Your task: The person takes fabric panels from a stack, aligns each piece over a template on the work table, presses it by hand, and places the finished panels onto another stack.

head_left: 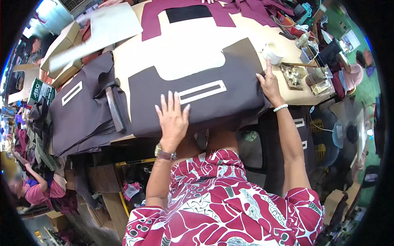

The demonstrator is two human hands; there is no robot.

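Note:
A dark brown cut panel [230, 90] with a U-shaped notch lies across the table in front of me. On it rests a narrow white rectangular frame [201, 92] with a long slot. My left hand [172, 119] lies flat on the panel, fingers spread, its fingertips by the frame's left end. My right hand [271, 85] is at the panel's right edge, thumb on the material and index finger stretched toward a white roll-like object [272, 53]. Neither hand grips anything. To the left, a hammer [114, 105] rests on a stack of similar dark panels [82, 115].
Maroon pieces and a black rectangle [188, 14] lie at the table's far side, where another person's hand [208, 1] shows. A stained tray [292, 76] with a stick and jars stand right. A white board [115, 25] and cartons are left. Another person sits far left.

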